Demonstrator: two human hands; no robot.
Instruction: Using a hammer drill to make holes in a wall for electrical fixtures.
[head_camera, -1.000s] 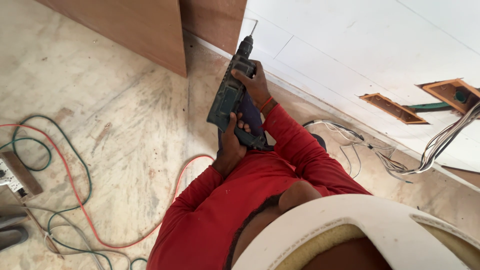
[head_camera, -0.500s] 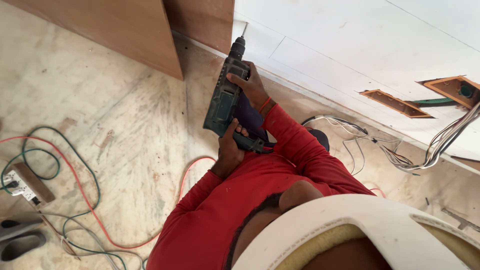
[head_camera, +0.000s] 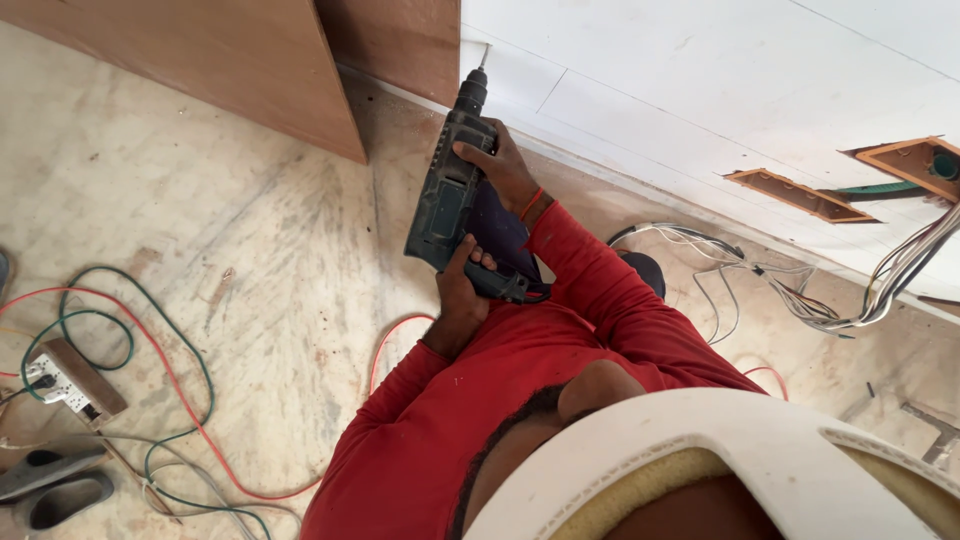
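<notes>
Head view, looking down past the rim of a white helmet (head_camera: 720, 450) and red sleeves: both hands are clamped on a dark green power drill (head_camera: 450, 195), which is held out in front of the chest with its bit (head_camera: 485, 55) aimed at the base of the white wall (head_camera: 700, 80), right beside the edge of a brown wooden panel (head_camera: 400, 40). The right hand (head_camera: 500, 170) wraps over the top and side of the drill body, fingers curled round the casing, seemingly to steady the tool and press it toward the wall. The left hand (head_camera: 462, 290) grips from below at the rear handle, its fingers closed round the grip with the fingertips showing on the near side; whether one rests on the trigger cannot be told. So the drill sits between the two hands, body under the right palm, handle inside the left fist, chuck and bit well clear of every finger.

On the dusty floor (head_camera: 200, 230) to the left lie red and green cables (head_camera: 150, 350) looping round a white socket block (head_camera: 50, 385). To the right, a bundle of loose wires (head_camera: 800, 290) trails from open cut-outs (head_camera: 790, 195) in the wall
</notes>
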